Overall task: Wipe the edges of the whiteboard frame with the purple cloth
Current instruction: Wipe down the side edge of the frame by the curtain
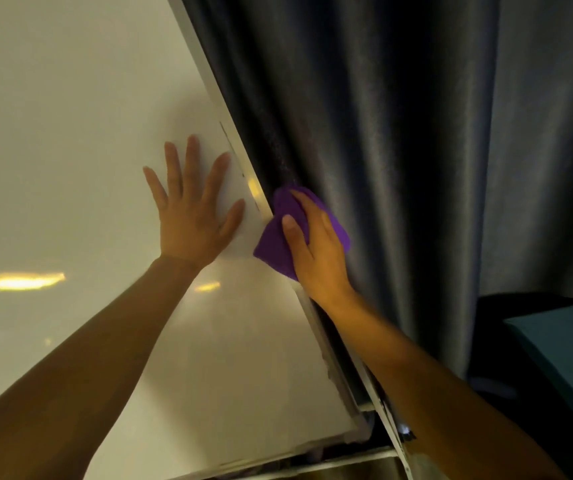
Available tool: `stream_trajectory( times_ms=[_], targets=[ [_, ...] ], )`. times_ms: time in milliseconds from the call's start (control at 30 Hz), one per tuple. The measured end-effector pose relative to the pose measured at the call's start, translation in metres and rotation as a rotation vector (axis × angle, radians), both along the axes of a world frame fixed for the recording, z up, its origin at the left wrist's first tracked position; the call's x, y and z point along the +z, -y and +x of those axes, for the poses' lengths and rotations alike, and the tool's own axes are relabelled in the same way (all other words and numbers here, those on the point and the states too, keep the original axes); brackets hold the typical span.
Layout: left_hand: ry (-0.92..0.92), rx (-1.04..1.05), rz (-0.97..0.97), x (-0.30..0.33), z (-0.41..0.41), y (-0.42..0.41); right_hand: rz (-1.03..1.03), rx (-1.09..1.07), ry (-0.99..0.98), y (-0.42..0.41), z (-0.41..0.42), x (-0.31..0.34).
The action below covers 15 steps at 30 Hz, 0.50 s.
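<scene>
The right hand (pixel 316 251) is pinching a crumpled, soft purple cloth (pixel 274 247) against the pale whiteboard frame edge (pixel 255 192); the left hand (pixel 191 216) is lying flat, fingers spread, gripping nothing.

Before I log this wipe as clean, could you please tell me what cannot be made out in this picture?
Head view, the only one:
- Frame under the cloth: covered by cloth and right hand.
- Frame's outer side: faces the dark curtain.
- Top and left edges: cut off by the picture.
- Board under the left hand: hidden.
- Dust: too blurred.
</scene>
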<state>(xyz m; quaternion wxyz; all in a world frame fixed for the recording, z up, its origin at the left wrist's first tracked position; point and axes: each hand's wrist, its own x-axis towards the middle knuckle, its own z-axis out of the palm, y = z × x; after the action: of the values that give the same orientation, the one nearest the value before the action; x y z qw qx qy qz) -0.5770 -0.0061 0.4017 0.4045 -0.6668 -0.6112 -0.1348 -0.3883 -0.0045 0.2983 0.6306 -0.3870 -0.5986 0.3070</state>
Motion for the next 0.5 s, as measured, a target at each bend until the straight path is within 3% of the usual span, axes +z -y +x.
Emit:
stream_trajectory(
  times_ms=[267,500],
  targets=[
    [0.017,0.013,0.051,-0.006,0.002,-0.004,-0.099,0.111,-0.025,0.015,0.016,-0.058],
    [0.053,0.025,0.102,-0.013,0.007,-0.009,-0.222,0.104,0.223,0.046,0.043,-0.160]
  ],
)
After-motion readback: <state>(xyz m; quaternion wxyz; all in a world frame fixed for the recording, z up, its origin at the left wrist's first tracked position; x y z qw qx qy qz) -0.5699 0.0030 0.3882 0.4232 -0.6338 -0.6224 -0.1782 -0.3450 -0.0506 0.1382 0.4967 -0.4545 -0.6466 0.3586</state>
